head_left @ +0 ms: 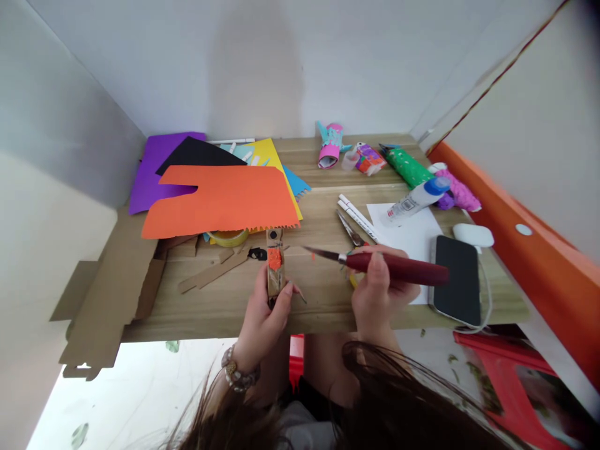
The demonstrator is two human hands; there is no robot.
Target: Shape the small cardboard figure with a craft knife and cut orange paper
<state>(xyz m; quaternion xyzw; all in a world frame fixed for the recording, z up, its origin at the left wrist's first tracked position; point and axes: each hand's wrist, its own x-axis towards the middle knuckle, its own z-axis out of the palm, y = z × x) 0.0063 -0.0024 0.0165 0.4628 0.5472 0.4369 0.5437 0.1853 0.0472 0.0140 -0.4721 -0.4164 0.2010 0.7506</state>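
Observation:
My left hand point(265, 319) grips an upright cardboard strip point(275, 269) with an orange paper piece point(275, 259) stuck on it, above the wooden tabletop point(323, 297). My right hand point(379, 294) is shut around a craft knife point(398, 265) with a dark red handle, and its steel blade point(323, 253) points left toward the strip without touching it. Just beyond the knife lie metal scissors point(351, 230) and two white marker pens point(357, 217). A beaded bracelet point(239, 370) circles my left wrist.
Sheets of orange paper point(220, 201), purple, black and yellow paper lie at the back left, beside cardboard scraps point(213, 272) and a tape roll point(229, 237). On the right are a glue bottle point(415, 200), white paper point(405, 231) and a black phone point(457, 281). Loose hair hangs across the bottom.

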